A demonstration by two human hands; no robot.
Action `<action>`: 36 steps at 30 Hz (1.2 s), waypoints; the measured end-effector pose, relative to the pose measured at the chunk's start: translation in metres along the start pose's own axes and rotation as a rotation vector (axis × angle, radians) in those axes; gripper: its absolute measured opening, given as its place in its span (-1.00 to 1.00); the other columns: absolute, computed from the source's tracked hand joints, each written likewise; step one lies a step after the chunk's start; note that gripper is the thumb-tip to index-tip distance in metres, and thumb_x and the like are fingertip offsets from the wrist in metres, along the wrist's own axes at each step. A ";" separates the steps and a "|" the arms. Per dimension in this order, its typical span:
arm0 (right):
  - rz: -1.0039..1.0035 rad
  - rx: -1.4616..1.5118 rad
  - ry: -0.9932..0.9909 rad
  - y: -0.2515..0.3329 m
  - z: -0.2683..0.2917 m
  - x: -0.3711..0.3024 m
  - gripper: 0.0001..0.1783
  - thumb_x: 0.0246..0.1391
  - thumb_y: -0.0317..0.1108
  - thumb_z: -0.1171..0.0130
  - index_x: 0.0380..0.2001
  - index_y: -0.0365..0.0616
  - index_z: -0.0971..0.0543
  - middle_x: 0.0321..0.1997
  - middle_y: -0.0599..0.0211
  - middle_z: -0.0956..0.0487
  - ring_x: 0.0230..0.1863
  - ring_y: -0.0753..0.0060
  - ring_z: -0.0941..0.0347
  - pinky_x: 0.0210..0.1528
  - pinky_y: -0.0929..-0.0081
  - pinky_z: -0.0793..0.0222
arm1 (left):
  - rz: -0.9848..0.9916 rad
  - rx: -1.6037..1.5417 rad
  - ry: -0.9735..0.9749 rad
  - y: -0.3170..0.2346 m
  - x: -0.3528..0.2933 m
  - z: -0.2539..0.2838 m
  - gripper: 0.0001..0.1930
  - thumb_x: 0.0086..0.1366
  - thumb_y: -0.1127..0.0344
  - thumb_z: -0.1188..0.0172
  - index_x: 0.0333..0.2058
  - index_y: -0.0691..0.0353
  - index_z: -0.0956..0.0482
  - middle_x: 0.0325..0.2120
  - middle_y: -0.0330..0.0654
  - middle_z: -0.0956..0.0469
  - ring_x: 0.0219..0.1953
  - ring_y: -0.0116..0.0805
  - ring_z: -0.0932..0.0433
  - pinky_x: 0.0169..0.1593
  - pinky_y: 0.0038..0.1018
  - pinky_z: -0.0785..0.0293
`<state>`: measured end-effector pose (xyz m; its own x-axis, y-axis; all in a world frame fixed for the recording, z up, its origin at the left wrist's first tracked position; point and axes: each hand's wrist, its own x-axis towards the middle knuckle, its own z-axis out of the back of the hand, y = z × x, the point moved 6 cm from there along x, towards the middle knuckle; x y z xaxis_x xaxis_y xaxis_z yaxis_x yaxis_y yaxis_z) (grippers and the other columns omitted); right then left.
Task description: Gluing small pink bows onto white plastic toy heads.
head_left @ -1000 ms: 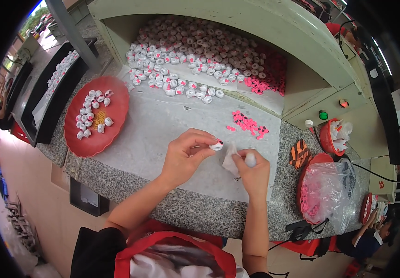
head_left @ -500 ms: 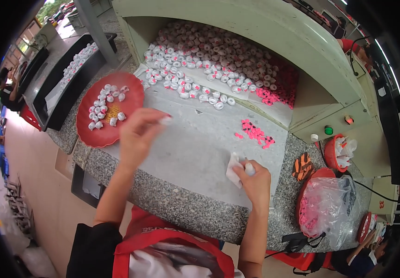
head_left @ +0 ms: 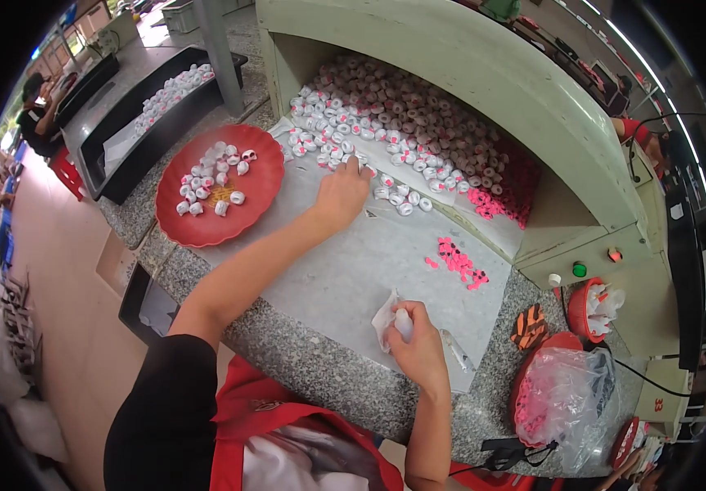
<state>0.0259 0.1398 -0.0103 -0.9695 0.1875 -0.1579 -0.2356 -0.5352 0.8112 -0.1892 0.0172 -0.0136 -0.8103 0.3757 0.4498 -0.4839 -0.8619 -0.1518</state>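
Observation:
My left hand (head_left: pixel 341 196) reaches across the work sheet to the front edge of a heap of small white ring-shaped pieces (head_left: pixel 337 131), many with pink spots. Its fingers are bent together among the nearest pieces, and the fingertips are partly hidden. Low over the right part of the white sheet (head_left: pixel 320 262), my right hand (head_left: pixel 422 348) is closed around a small white bottle (head_left: pixel 404 325). A crumpled white tissue (head_left: pixel 384 319) sticks out on its left side. Further off lies a scatter of small pink pieces (head_left: pixel 458 260).
A red scalloped plate (head_left: pixel 175 184) holding several white pieces stands at left, near a black tray (head_left: pixel 103 168). The pale green cabinet (head_left: pixel 418 29) arches over the heap. At right are an orange-black striped item (head_left: pixel 529 326), a red basket (head_left: pixel 580 311) and a clear plastic bag (head_left: pixel 566 385).
My left hand has moved from beside the red plate, away and rightward to the heap. My right hand, with bottle and tissue, has shifted left and nearer. The view has turned slightly.

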 end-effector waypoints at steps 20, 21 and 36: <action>0.094 0.830 -0.524 0.014 0.065 -0.025 -0.65 -0.21 -0.42 -0.17 -0.27 -0.30 -0.39 -0.53 0.32 -0.45 -0.62 0.66 -0.31 -0.63 0.75 -0.15 | 0.580 -2.050 0.540 -0.091 -0.095 0.064 -0.61 0.08 0.56 -0.09 -0.06 0.35 -0.33 -0.19 -0.06 -0.44 -0.21 -0.26 -0.50 -0.16 -0.56 -0.46; 0.186 0.719 -0.615 0.018 0.067 -0.032 -0.64 -0.22 -0.39 -0.17 -0.29 -0.30 -0.39 -0.50 0.35 -0.43 -0.57 0.65 -0.31 -0.57 0.74 -0.18 | 0.586 -2.050 0.547 -0.092 -0.101 0.063 -0.61 0.08 0.56 -0.09 -0.06 0.35 -0.33 -0.19 -0.06 -0.44 -0.21 -0.26 -0.50 -0.16 -0.56 -0.46; 0.521 0.176 -0.657 0.054 0.060 -0.055 -0.73 -0.30 -0.53 -0.21 -0.40 -0.28 -0.45 -0.46 0.18 -0.53 -0.51 0.41 -0.49 -0.45 0.60 -0.39 | 0.301 -1.848 0.248 -0.093 -0.101 0.075 -0.71 0.00 0.71 -0.09 -0.24 0.41 -0.39 -0.24 -0.17 -0.31 -0.19 -0.34 -0.46 -0.10 -0.48 -0.47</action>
<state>0.0709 0.1498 0.0763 -0.7024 0.4217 0.5734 0.2958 -0.5598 0.7740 -0.0380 0.0338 0.0209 -0.8654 0.4818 0.1373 0.1015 0.4369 -0.8938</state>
